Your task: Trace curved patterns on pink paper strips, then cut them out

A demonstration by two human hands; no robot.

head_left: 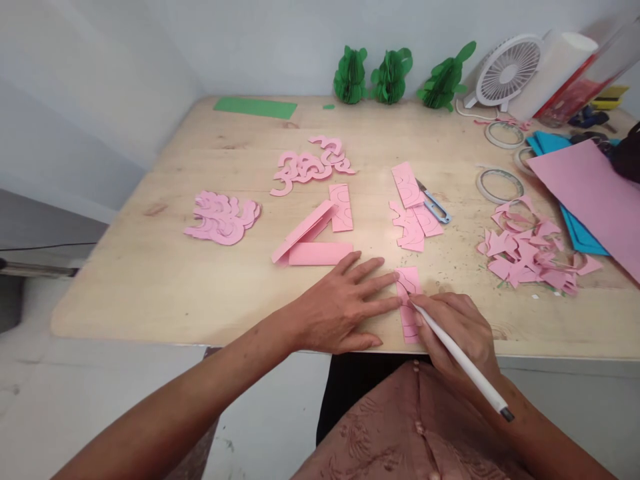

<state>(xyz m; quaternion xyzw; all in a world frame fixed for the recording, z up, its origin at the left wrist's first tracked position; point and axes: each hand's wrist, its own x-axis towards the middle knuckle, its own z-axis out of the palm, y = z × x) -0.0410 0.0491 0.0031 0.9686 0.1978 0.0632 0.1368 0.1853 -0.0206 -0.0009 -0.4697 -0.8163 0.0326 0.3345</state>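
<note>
Near the table's front edge lies a pink paper strip [411, 328] with dark curved lines drawn on it. My left hand [340, 307] is spread flat on the table, its fingertips touching the strip's left side. A white pen [465, 363] is gripped in my right hand [463, 330], its tip on the strip. Just behind my left hand are folded pink strips [320, 253] and a marked pink piece [342, 208]. Beyond the strip lie more marked pink pieces [407, 185], partly over small blue-handled snips [436, 208].
Curvy pink cutouts [220, 219] lie at left, with others [310, 167] at centre back. Pink scraps [530, 257], tape rolls [500, 185] and a large pink sheet [595, 193] cover the right. Green paper figures [350, 77] and a white fan [509, 73] stand along the wall.
</note>
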